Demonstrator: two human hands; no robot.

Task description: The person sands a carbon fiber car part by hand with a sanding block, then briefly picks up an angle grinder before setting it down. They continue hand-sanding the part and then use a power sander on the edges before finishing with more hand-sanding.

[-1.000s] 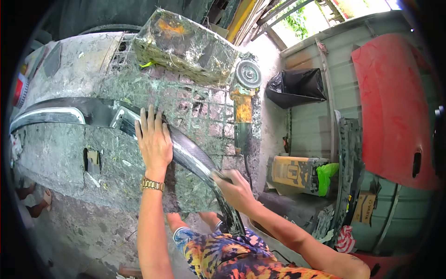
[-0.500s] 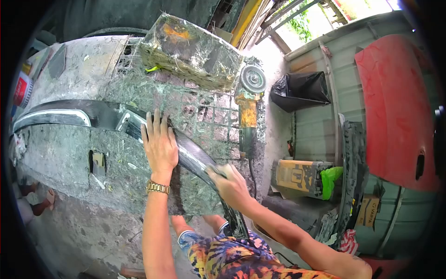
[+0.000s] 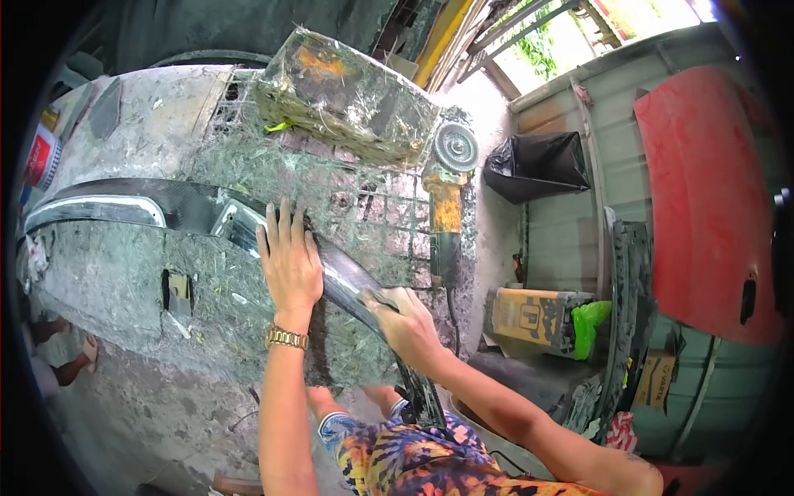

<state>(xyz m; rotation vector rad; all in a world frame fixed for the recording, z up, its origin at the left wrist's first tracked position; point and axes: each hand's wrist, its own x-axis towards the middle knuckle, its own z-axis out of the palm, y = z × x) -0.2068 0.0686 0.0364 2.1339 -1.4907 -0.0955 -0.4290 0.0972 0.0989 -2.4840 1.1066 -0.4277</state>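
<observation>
A long, curved dark car trim piece (image 3: 343, 279) with pale scuffed patches lies across the rough worktable (image 3: 223, 306), one end reaching toward my body. My left hand (image 3: 291, 269) rests flat on it, fingers stretched out and pressed close to a pale-rimmed cutout. Farther down the strip, my right hand (image 3: 405, 322) is closed, its fingertips against the trim's surface. Something dark shows at its fingers, but I cannot make out what it is. To the right of both hands, an angle grinder (image 3: 447, 207) lies on the table with its disc facing up.
A crusted rectangular block (image 3: 351, 95) stands at the table's back. To the right are a black plastic bag (image 3: 542, 161), a cardboard box (image 3: 529, 321) with a bright green bag (image 3: 590, 326), and a red car panel (image 3: 703, 207) against the wall. Another person's foot (image 3: 89, 351) shows at left.
My right hand has shifted slightly along the trim and looks less blurred. My left hand stays flat on the same part. The whole view has moved a little.
</observation>
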